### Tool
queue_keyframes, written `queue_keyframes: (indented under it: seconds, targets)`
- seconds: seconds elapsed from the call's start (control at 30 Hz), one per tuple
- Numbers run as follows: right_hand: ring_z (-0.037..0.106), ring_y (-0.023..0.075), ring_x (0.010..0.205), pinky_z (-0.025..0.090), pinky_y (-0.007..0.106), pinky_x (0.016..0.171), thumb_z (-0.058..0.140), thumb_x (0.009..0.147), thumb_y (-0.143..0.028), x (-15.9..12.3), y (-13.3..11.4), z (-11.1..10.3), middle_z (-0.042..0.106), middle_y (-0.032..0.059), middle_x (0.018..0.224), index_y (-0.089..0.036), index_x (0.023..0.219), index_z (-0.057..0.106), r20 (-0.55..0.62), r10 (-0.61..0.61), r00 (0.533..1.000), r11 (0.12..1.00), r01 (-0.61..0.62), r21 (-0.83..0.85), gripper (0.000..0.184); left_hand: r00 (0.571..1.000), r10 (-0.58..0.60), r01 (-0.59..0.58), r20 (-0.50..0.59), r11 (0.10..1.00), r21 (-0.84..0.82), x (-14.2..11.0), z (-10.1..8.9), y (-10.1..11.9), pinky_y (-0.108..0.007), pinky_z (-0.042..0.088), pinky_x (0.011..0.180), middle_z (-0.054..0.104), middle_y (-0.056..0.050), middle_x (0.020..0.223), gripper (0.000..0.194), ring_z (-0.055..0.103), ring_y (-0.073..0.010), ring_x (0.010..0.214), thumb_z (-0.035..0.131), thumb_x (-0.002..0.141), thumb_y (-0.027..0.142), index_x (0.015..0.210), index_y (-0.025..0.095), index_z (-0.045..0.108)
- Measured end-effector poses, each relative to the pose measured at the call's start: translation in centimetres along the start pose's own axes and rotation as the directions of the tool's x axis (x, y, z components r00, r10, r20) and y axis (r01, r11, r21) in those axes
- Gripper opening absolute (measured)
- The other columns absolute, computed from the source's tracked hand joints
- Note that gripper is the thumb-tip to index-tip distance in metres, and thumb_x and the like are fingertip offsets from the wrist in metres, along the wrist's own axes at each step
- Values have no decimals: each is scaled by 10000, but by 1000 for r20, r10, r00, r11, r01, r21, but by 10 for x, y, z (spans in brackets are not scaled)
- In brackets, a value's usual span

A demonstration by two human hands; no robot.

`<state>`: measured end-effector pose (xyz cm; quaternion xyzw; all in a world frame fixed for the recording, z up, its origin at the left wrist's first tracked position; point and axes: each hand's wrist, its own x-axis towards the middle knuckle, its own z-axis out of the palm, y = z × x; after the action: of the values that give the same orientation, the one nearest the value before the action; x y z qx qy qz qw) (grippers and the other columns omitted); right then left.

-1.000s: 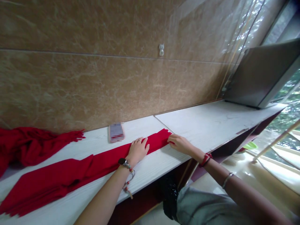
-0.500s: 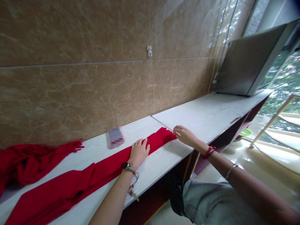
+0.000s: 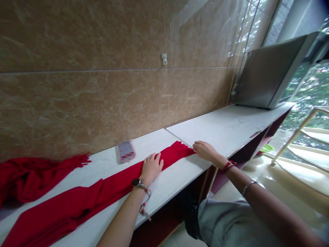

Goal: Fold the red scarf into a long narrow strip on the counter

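Observation:
A long red scarf point(image 3: 115, 185) lies folded lengthwise along the white counter, its fringe point(image 3: 183, 147) pointing right. My left hand point(image 3: 151, 168) rests flat on the scarf's middle, fingers spread, with a ring on one finger. At the right end, my right hand point(image 3: 204, 151) pinches the near corner of the fringe between thumb and fingers. A bunched red fringed cloth point(image 3: 38, 178) lies at the far left, close to the wall.
Behind the scarf a pixelated flat object point(image 3: 125, 151) lies on the white counter point(image 3: 213, 127). A grey metal appliance point(image 3: 272, 72) stands at the counter's far right end. Open shelves run below the counter; a beige rack point(image 3: 295, 137) stands on the right.
The fingers of my right hand have closed on the fringe corner, which is drawn slightly to the right. My left hand stays on the scarf. The view has shifted slightly.

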<state>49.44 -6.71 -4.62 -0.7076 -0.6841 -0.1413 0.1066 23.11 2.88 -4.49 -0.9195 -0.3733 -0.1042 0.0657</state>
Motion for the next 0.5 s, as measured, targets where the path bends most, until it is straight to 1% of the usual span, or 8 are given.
queue_keyframes:
  seconds: [0.03, 0.1, 0.17, 0.23, 0.27, 0.33, 0.43, 0.5]
  targets:
    - [544, 169, 732, 403, 261, 674, 420, 756, -69, 0, 0, -2, 610, 83, 759, -156, 685, 588, -34, 18, 999, 1000, -17, 22, 203, 1000, 0, 0, -4, 1000, -3, 0, 0, 0, -369, 358, 957, 512, -128, 1265, 418, 462, -233, 1158, 362, 909, 313, 1281, 147, 455]
    - [545, 175, 782, 422, 267, 710, 413, 761, -63, 3, -10, -6, 613, 89, 794, -153, 715, 600, -119, 0, 993, 994, 13, 110, 212, 1000, 2, -2, -8, 1000, -7, 0, 1, 0, -370, 358, 957, 515, -129, 1261, 417, 462, -234, 1159, 362, 909, 312, 1280, 146, 456]
    - [547, 175, 843, 436, 275, 760, 406, 768, -59, 8, -30, -6, 620, 93, 855, -150, 794, 616, -179, -72, 981, 972, 109, 206, 230, 1000, 3, -3, -5, 1000, -4, 0, 1, 0, -370, 356, 958, 517, -132, 1259, 417, 456, -233, 1166, 358, 910, 309, 1282, 145, 454]
    - [547, 176, 936, 436, 297, 830, 400, 794, -82, 12, -51, -1, 622, 105, 982, -150, 926, 622, -176, -166, 970, 940, 209, 269, 267, 1000, 2, -2, 1, 1000, 3, 0, 1, 0, -370, 353, 961, 514, -134, 1263, 418, 446, -232, 1176, 355, 912, 308, 1284, 144, 451]
    - [532, 186, 1009, 422, 326, 879, 397, 819, -115, 13, -58, 3, 605, 112, 1075, -152, 1015, 608, -154, -200, 968, 931, 237, 279, 290, 1000, 0, 0, 3, 1000, 6, 0, 1, 0, -370, 351, 963, 511, -134, 1266, 419, 444, -232, 1178, 353, 912, 309, 1285, 145, 449]
    - [444, 225, 1173, 348, 424, 978, 381, 875, -221, 13, -64, 13, 516, 117, 1262, -171, 1197, 522, -67, -214, 974, 939, 224, 261, 355, 1000, -2, 2, 2, 1000, 8, -1, 1, 0, -370, 352, 963, 507, -131, 1271, 418, 450, -230, 1172, 350, 913, 313, 1285, 149, 448]
    - [276, 273, 1298, 214, 564, 1022, 325, 912, -363, 8, -51, 25, 362, 104, 1403, -210, 1345, 359, 121, -100, 988, 981, 77, 180, 461, 1000, 4, -4, -6, 1000, 6, -1, 1, 0, -368, 353, 962, 511, -128, 1266, 419, 459, -229, 1162, 352, 912, 317, 1284, 150, 448]
    - [232, 284, 1314, 183, 596, 1017, 299, 916, -385, 6, -38, 26, 301, 109, 1432, -209, 1373, 307, 207, 2, 978, 992, -29, 123, 490, 1000, 7, -7, -13, 1000, 5, -1, 1, 0, -364, 352, 962, 516, -126, 1260, 418, 455, -227, 1166, 356, 911, 320, 1281, 152, 450]
